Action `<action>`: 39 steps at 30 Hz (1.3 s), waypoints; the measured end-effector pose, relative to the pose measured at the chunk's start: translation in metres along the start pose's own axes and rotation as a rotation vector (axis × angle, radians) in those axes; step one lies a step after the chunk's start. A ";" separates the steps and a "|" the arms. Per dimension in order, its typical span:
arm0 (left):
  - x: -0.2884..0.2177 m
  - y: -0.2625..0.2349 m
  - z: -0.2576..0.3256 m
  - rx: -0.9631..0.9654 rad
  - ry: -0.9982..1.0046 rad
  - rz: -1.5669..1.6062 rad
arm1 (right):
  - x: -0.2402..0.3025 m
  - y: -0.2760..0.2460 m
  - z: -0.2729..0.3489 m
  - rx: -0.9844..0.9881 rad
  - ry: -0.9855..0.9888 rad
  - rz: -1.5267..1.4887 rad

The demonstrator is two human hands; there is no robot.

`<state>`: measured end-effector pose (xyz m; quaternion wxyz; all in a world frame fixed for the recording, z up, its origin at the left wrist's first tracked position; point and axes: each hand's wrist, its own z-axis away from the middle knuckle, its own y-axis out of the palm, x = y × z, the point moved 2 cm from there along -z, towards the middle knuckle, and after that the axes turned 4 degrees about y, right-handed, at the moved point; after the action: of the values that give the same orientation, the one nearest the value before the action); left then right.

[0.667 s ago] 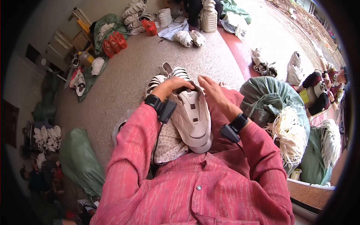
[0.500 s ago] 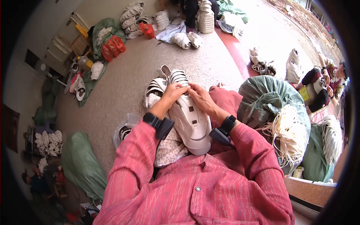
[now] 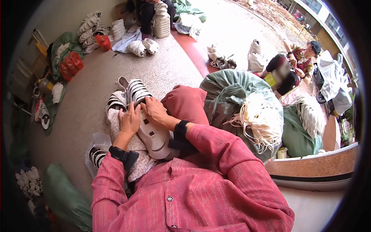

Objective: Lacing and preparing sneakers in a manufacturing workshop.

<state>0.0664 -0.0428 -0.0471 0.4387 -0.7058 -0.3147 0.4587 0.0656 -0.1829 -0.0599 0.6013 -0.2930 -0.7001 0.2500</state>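
A white shoe upper (image 3: 153, 136) with small dark square openings lies lengthwise across my lap, its rounded end toward my body. Beyond it, a row of nested uppers (image 3: 137, 89) shows as dark and white bands. My left hand (image 3: 130, 119) grips the upper's left edge, fingers pointing away from me. On the other side, my right hand (image 3: 155, 113) has its fingertips pinched at the far end of the same upper. Whether a lace is between those fingertips cannot be made out. A second banded stack of uppers (image 3: 116, 101) lies just left, beside the floral cloth (image 3: 140, 164) on my lap.
To my right stands a large green sack (image 3: 232, 83) with a bundle of cream laces (image 3: 262, 120) on it. A clear plastic bag (image 3: 92, 149) with striped uppers lies at left. One person (image 3: 297, 63) sits outside at right; another (image 3: 148, 17) sits at the far side.
The view has swung right, so the scene sits further left. My left hand has drawn back from the upper's far end along its left edge; my right hand stays near that end.
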 end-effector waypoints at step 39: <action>-0.077 -0.008 0.040 -0.056 0.496 -0.111 | -0.358 -0.258 0.167 -0.749 0.537 0.004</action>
<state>-0.0002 -0.0920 -0.0190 0.5071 -0.7903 -0.2485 0.2376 -0.0903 -0.6178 -0.1531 0.6137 -0.5459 -0.5609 -0.1037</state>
